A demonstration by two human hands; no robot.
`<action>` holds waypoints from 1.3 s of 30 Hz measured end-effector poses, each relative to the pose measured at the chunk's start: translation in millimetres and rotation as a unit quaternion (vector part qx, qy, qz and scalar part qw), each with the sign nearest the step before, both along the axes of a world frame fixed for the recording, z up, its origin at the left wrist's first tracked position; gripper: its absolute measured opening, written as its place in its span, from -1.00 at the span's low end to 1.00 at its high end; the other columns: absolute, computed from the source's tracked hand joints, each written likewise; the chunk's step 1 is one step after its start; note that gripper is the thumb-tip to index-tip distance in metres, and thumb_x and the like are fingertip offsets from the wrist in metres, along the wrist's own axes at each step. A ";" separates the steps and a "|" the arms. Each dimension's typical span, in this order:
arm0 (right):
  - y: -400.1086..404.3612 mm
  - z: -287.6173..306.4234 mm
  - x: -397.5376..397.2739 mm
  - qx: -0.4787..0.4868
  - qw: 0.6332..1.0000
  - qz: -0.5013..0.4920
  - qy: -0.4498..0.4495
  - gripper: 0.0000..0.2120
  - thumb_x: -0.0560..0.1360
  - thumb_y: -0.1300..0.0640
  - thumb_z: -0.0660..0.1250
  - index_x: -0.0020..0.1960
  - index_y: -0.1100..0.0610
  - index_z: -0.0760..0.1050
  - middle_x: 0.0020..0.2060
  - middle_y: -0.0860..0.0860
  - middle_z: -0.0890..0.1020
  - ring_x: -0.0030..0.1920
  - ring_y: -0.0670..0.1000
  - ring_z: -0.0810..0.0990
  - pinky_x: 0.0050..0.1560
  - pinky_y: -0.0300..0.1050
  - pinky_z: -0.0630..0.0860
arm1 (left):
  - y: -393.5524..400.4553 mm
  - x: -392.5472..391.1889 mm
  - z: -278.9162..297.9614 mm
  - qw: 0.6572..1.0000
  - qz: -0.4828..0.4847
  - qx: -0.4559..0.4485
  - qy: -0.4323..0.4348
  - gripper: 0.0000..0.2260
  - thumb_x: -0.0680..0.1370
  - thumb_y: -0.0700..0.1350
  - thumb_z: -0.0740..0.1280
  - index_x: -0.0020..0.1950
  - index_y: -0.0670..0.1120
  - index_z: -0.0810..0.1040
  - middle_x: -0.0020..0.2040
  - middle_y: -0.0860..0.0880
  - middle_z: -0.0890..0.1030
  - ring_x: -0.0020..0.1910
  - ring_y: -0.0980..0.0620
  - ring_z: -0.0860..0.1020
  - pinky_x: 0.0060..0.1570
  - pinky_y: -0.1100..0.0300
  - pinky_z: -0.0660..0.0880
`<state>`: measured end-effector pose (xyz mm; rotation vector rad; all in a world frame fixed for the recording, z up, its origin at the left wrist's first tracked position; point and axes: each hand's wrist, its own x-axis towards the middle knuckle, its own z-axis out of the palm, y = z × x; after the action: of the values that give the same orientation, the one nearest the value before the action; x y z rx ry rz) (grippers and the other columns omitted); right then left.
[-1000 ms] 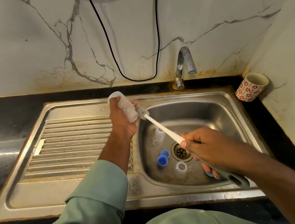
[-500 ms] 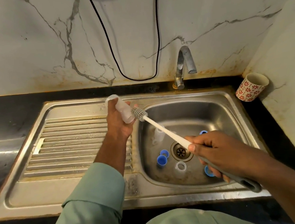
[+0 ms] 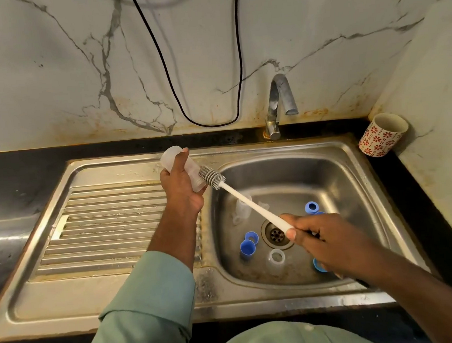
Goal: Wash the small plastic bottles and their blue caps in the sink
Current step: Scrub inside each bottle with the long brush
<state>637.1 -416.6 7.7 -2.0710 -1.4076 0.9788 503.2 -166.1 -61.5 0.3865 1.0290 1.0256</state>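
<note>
A: Marble wall [image 3: 47, 77] behind, steel sink [image 3: 355, 165] below, tap [image 3: 279, 103] dry as far as I can see. What's the left hand [image 3: 181, 186] doing?

B: Its fingers are curled round a clear bottle [image 3: 184, 172], held over the rim between drainboard [image 3: 109, 222] and basin. The bottle lies tilted, base up and away to the left, mouth down toward the basin.

A: And the right hand [image 3: 326, 242]?

B: It grips the brush [image 3: 245, 201] by its handle, fingers wrapped, thumb on top. The white stem runs up-left from that hand, and the bristle head sits right at the bottle's mouth, part of it apparently inside.

A: So the two line up?

B: Nearly. Stem and bottle share about one axis, so I judge the scrubbing stroke runs along it, up-left from the right hand.

A: What's left to wash?

B: Blue caps [image 3: 248, 247] by the drain [image 3: 276, 234], more at the right, and other clear bottles [image 3: 275, 258] on the basin floor.
</note>
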 end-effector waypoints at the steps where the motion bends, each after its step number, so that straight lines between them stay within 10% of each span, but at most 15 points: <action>1: 0.9 -2.0 0.5 0.000 1.000 0.003 -0.010 -0.82 0.64 0.07 0.19 0.08 -0.12 0.55 -0.51 -0.22 0.43 -0.50 -0.20 0.38 -0.46 -0.37 0.33 | -1.0 0.5 0.9 1.000 0.006 0.001 0.001 -0.40 0.44 -0.04 0.52 0.40 -0.02 0.34 0.21 -0.16 0.50 0.07 -0.15 0.57 -0.27 0.04 0.59; 11: 2.5 -11.8 0.4 0.043 0.999 0.000 -0.031 -0.78 0.63 0.08 0.22 -0.15 0.00 0.55 -0.51 -0.15 0.42 -0.49 -0.15 0.34 -0.43 -0.30 0.32 | -4.9 1.3 11.5 1.000 0.017 0.004 0.001 -0.38 0.42 -0.04 0.54 0.39 0.00 0.32 0.18 -0.14 0.51 0.13 -0.17 0.58 -0.10 -0.07 0.62; 20: 3.9 -12.3 -0.8 0.066 0.997 0.023 -0.024 -0.76 0.63 0.07 0.20 0.02 -0.29 0.49 -0.49 -0.15 0.46 -0.48 -0.18 0.41 -0.43 -0.37 0.35 | -9.4 2.8 15.6 0.999 0.034 0.008 0.002 -0.40 0.43 -0.02 0.54 0.38 0.00 0.34 0.17 -0.13 0.51 0.06 -0.13 0.58 -0.19 0.01 0.62; 30: 6.8 -10.1 -0.2 0.073 0.997 0.000 -0.006 -0.79 0.62 0.08 0.23 -0.10 -0.15 0.57 -0.51 -0.11 0.44 -0.51 -0.17 0.37 -0.48 -0.32 0.33 | -5.8 1.4 26.5 0.999 0.046 -0.006 -0.005 -0.40 0.43 0.00 0.53 0.38 0.01 0.34 0.17 -0.13 0.50 0.10 -0.14 0.58 -0.12 -0.02 0.65; 34: 8.3 -13.0 -2.5 0.078 0.997 -0.004 0.008 -0.77 0.62 0.08 0.23 0.14 -0.16 0.58 -0.49 -0.08 0.44 -0.50 -0.16 0.37 -0.45 -0.35 0.34 | -5.5 1.8 25.9 0.999 0.047 -0.011 -0.002 -0.40 0.44 0.00 0.53 0.39 0.01 0.33 0.17 -0.13 0.50 0.07 -0.13 0.58 -0.16 -0.01 0.65; 39: 7.6 -12.0 -3.6 0.064 0.998 -0.007 0.018 -0.78 0.62 0.10 0.24 -0.12 -0.12 0.58 -0.54 -0.14 0.44 -0.53 -0.18 0.37 -0.47 -0.37 0.31 | -6.1 1.2 21.6 0.998 0.063 -0.014 -0.013 -0.38 0.43 -0.02 0.54 0.40 0.00 0.32 0.19 -0.14 0.49 0.06 -0.14 0.59 -0.27 0.06 0.62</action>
<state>633.5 -409.0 -4.3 -1.9592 -1.3980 0.8912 504.4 -172.2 -39.9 0.2873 1.0525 1.1243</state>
